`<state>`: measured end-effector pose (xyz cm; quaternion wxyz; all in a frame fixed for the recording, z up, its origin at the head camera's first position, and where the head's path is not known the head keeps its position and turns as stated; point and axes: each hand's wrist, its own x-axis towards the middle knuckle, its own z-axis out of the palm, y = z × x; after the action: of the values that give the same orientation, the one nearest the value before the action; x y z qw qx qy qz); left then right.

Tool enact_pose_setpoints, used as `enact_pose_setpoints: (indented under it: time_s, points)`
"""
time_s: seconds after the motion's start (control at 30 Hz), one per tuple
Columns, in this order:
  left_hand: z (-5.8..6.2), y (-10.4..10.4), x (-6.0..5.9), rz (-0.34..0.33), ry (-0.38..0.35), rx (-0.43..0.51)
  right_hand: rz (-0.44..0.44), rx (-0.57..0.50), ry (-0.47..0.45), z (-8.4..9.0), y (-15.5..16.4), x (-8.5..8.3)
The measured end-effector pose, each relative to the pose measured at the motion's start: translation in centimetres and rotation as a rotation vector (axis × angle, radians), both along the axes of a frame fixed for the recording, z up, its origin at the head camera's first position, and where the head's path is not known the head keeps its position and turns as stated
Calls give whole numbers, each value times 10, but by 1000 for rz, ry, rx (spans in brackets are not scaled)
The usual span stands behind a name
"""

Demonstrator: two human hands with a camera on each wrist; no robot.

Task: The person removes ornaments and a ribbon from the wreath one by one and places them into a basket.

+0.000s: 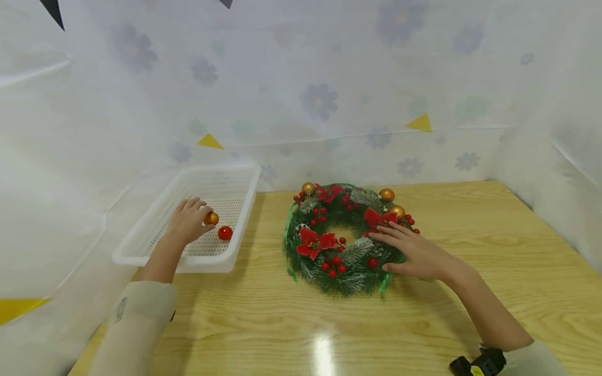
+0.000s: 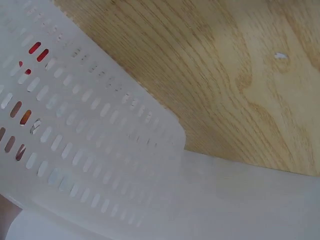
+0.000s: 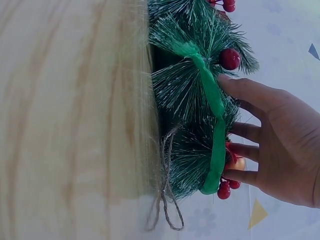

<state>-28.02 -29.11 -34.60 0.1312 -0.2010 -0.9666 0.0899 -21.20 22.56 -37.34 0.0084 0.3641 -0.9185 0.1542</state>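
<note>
- My left hand [image 1: 188,222] pinches a gold ball [image 1: 213,218] between thumb and fingertips, inside the white basket [image 1: 221,265].
- A red ball [image 1: 225,233] lies in the basket, just beside that pinch.
- My right hand [image 1: 417,255], fingers spread, rests on the right side of the wreath [image 1: 356,254], which lies right of the basket.

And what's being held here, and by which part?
The left hand pinches a gold ball by its left side; the right hand rests on the wreath with no visible grip.
</note>
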Motion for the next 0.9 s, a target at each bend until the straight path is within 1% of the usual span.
enact_pose_setpoints:
  time_s: [0.17, 0.23, 0.33, 0.47, 0.7, 0.9]
  points:
    - [-9, -4, -5, 24, -70, -12, -5, -3, -5, -1, 2, 1]
    - [-12, -5, -6, 22, -83, -22, -8, -2, -12, -2, 1, 1]
    - [-14, -5, -7, 15, -83, -30, -5, -6, -9, -1, 0, 1]
    - [-15, -2, -5, 9, -88, -53, -2, -4, 3, 0, 0, 1]
    - [-14, -1, -5, 86, -159, -97, 3, -6, 3, -1, 0, -1]
    - [-16, -3, -5, 89, -190, -108, 1, -3, 0, -3, 1, -2]
